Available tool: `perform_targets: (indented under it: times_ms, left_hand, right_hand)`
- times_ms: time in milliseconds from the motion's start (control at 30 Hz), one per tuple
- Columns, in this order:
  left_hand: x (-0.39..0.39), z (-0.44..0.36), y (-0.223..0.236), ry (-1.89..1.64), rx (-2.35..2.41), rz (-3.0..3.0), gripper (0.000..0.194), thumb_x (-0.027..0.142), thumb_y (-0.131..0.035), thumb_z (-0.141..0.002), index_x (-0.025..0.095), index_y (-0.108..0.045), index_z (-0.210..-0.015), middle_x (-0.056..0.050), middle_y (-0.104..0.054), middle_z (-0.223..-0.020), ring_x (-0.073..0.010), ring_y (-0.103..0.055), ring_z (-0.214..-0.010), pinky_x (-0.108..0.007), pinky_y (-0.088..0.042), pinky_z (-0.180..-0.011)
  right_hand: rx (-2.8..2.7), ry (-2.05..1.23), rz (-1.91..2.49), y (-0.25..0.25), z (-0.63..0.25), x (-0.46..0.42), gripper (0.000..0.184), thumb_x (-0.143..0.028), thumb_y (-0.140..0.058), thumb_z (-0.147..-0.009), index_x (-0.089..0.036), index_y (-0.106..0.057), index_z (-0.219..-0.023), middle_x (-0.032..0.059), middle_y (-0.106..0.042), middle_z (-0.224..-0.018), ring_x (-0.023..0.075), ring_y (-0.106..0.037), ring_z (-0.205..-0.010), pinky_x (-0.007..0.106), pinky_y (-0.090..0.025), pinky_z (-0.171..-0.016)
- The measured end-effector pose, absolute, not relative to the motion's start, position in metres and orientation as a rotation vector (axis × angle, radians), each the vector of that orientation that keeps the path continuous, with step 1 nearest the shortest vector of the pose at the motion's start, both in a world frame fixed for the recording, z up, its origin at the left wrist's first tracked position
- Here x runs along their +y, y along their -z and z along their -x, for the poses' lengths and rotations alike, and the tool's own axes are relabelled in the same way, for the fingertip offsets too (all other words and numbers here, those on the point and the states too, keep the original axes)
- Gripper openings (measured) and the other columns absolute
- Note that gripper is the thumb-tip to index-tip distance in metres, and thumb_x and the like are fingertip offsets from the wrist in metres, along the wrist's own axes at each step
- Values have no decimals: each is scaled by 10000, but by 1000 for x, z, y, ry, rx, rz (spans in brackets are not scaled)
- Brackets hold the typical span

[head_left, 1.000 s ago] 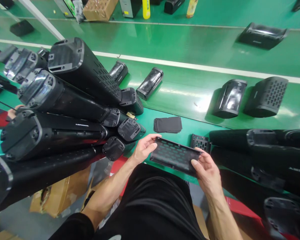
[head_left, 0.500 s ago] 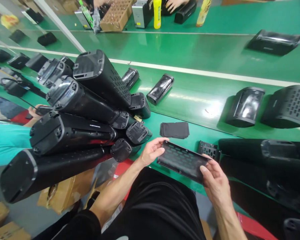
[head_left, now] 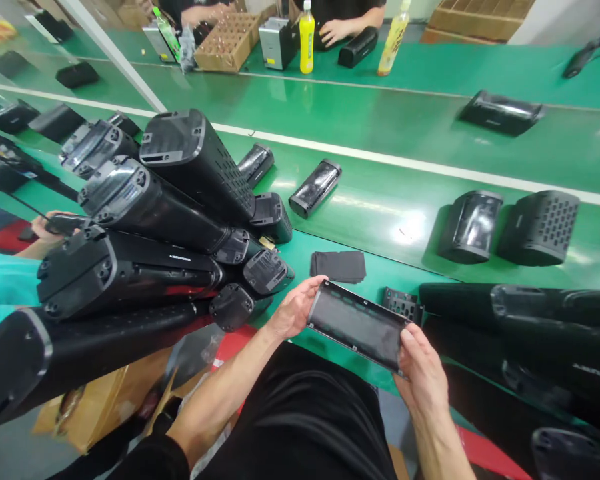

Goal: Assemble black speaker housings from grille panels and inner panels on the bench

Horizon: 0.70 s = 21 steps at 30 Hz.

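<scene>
Between my two hands is a black perforated speaker grille (head_left: 357, 327), tilted, its hollow inner side facing me and dark mesh showing over the slots. My left hand (head_left: 295, 310) grips its left end, and my right hand (head_left: 423, 357) closes around the right end with the thumb on the rim. Just beyond the grille lies a stack of thin black mesh sheets (head_left: 338, 265) on the green bench. Another slotted grille (head_left: 403, 303) rests behind my right hand, partly hidden by the one I hold.
Black speaker housings (head_left: 170, 193) are piled high at my left, and more dark housings (head_left: 480, 310) crowd the right. Along the green conveyor (head_left: 375, 220) sit several speakers (head_left: 316, 187). Across it are a yellow bottle (head_left: 307, 40), a cardboard tray (head_left: 227, 43) and a co-worker's hand (head_left: 336, 31).
The grille has turned so its inner side faces me more, and the mesh now looks flatter inside it. Both hands keep their hold. The whole view has shifted slightly.
</scene>
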<state>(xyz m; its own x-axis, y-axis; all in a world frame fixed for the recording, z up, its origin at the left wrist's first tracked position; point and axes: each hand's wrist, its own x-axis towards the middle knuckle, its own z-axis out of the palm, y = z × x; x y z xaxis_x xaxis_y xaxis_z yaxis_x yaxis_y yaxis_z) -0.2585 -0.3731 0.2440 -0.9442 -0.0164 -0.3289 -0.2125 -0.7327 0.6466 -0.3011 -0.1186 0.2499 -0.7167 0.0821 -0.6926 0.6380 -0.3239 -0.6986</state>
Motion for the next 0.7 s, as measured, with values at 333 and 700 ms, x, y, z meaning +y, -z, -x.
perform_targets:
  times_ms: [333, 700]
  left_hand:
    - [-346, 284, -233, -2740, 1044, 137, 964, 562, -961, -578, 276, -608, -1428, -116, -696, -1348, -372, -527, -1393, -558, -344, -1207]
    - [-370, 312, -230, -2773, 1058, -175, 860, 694, -851, -663, 310, -635, -1401, -102, -697, -1315, -370, -556, -1355, -533, -476, -1098]
  right_hand:
    - [1417, 2204, -568, -271, 332, -156, 362, -459, -884, -706, -246, -685, -920, 0, -717, -849, 189, -704, -806, 338, -598, -815]
    - [3047, 1037, -660, -251, 599, -161, 683, -489, -600, -843, -96, -521, -1396, 298, -503, -1359, 414, -473, -1275, 609, -402, -1024]
